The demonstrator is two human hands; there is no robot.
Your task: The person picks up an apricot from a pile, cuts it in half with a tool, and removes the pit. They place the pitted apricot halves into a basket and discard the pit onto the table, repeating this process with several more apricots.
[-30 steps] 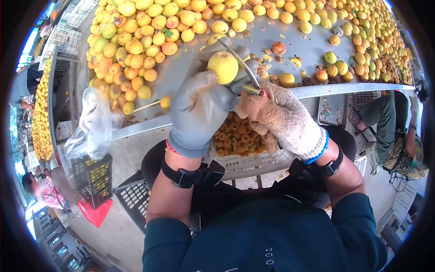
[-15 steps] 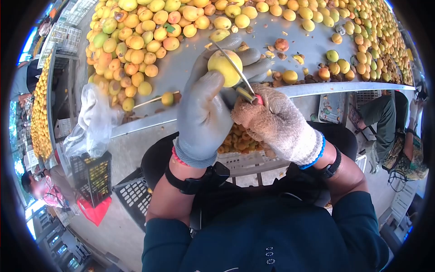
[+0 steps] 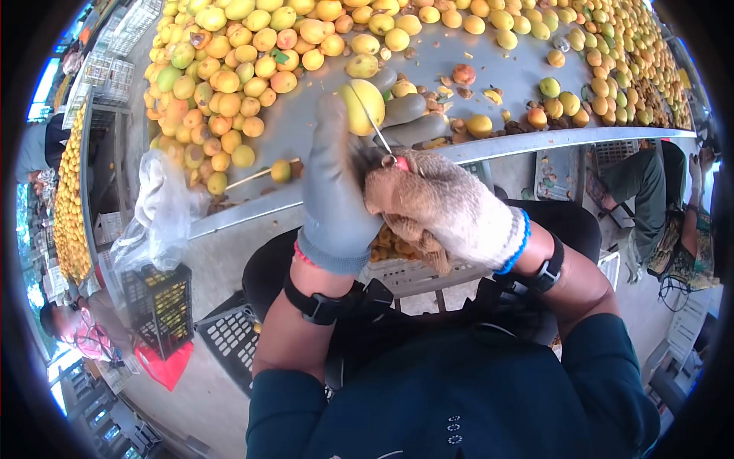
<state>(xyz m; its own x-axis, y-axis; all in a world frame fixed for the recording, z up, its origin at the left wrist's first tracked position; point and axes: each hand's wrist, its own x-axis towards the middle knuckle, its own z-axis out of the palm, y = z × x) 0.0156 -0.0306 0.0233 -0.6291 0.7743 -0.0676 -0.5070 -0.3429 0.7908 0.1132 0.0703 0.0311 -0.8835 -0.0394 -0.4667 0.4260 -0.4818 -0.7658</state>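
Observation:
My left hand [image 3: 333, 183], in a grey coated glove and partly blurred, holds a yellow apricot [image 3: 362, 105] between the raised thumb and the fingers behind it. Across the face of this fruit runs the thin metal blade of a knife [image 3: 378, 133]. My right hand [image 3: 451, 203], in a white knit glove stained brown, is closed around the knife's handle, of which only a red end shows. Both hands are close together over the near edge of the metal table [image 3: 306, 138]. Below them, a crate of cut apricots [image 3: 382, 243] is partly hidden.
Apricots lie heaped on the table at left [image 3: 222, 84] and right [image 3: 619, 69]. Fruit scraps [image 3: 459, 92] lie beyond my hands. A plastic bag [image 3: 157, 203] hangs at the table's left edge, above a black crate [image 3: 158, 306]. Another person's leg [image 3: 648, 191] is at right.
My right hand has moved left and its fingers now hang lower around the handle. The left thumb has risen off the apricot's front, and the fruit has shifted slightly left and up.

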